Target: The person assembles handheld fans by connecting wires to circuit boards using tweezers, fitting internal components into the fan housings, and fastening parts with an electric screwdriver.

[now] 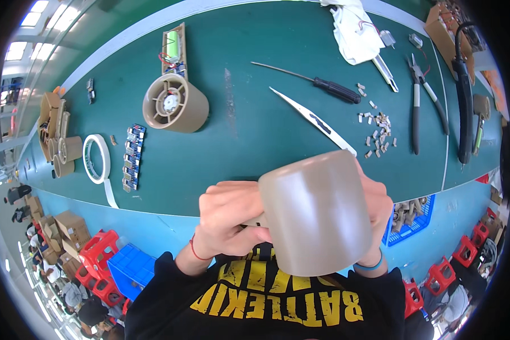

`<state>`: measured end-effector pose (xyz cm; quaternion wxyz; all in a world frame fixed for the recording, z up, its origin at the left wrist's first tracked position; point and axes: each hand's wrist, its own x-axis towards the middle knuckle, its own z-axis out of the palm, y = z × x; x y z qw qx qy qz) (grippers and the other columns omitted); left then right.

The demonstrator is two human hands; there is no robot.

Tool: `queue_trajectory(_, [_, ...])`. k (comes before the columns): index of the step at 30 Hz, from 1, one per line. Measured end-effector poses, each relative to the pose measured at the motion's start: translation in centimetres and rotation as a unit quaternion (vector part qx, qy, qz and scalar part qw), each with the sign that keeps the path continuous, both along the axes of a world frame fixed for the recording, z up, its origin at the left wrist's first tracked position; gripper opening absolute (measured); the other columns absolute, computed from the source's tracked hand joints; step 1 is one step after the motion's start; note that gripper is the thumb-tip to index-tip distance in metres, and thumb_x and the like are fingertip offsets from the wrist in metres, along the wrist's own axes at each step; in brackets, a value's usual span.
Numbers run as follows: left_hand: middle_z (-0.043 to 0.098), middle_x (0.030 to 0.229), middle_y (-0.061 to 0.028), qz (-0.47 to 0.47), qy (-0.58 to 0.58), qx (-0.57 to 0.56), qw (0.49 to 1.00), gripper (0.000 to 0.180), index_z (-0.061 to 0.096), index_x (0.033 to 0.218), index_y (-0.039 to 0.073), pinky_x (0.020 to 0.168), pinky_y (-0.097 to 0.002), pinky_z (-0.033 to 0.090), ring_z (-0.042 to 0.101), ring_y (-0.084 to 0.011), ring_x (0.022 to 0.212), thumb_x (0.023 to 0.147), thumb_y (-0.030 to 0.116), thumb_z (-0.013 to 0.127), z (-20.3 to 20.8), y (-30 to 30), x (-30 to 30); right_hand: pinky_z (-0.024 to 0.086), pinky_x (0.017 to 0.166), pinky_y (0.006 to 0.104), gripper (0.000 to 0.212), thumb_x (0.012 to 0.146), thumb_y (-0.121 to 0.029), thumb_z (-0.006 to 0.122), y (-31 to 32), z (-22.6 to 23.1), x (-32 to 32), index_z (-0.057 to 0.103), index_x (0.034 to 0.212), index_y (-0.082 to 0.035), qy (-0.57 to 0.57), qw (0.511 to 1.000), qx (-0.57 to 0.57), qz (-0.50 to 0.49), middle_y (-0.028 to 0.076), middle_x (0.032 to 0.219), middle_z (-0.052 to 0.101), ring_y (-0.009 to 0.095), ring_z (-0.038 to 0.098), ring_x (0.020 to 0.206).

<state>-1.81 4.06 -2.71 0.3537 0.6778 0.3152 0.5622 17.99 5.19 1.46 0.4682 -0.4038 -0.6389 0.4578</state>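
Observation:
Both hands hold up a beige cylindrical fan housing (pixel 317 215) in front of my chest, over the table's near edge. My left hand (pixel 229 218) is closed at its left side, with thumb and fingers gripping a small part there that is mostly hidden. Round its right side wraps my right hand (pixel 379 207), its fingers largely behind the housing. Just beyond the housing, white pointed tweezers (pixel 317 123) lie on the green table (pixel 226 153). A second fan housing (pixel 181 105) stands farther left, its open handle showing a green battery cell (pixel 173 46) and wires.
A black screwdriver (pixel 334 90), small metallic pieces (pixel 379 133), pliers (pixel 416 107), a utility knife (pixel 386 73) and a white cloth (pixel 354 31) lie right. Left are circuit boards (pixel 133 158) and a tape roll (pixel 96 158). A blue basket (pixel 416 229) sits below the table's right edge.

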Motion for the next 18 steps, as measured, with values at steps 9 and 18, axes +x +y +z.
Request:
queue_trajectory(9, [0.065,0.073,-0.0148,-0.026,0.054,-0.017,0.998,0.048,0.069,0.096,-0.01,0.051,-0.0312,0.047,0.061,-0.0262,0.055,0.085,0.037,0.075,0.7,0.2,-0.4,0.045,0.079,0.0361,0.017,0.065,-0.002,0.08,-1.0,0.0,-0.5,0.069,0.077,0.002,0.079,0.991,-0.1,-0.046,0.009,0.077,0.068,0.026,0.065,0.077])
queue_trajectory(18, [0.065,0.076,-0.0168,0.005,0.074,-0.014,0.997,0.044,0.068,0.098,-0.011,0.051,-0.0314,0.048,0.061,-0.0273,0.055,0.085,0.03,0.076,1.3,0.3,-0.4,0.046,0.078,0.0389,0.02,0.065,-0.001,0.081,-1.6,-1.2,-1.4,0.067,0.078,0.004,0.044,0.996,0.009,-0.082,0.012,0.078,0.068,0.029,0.064,0.078])
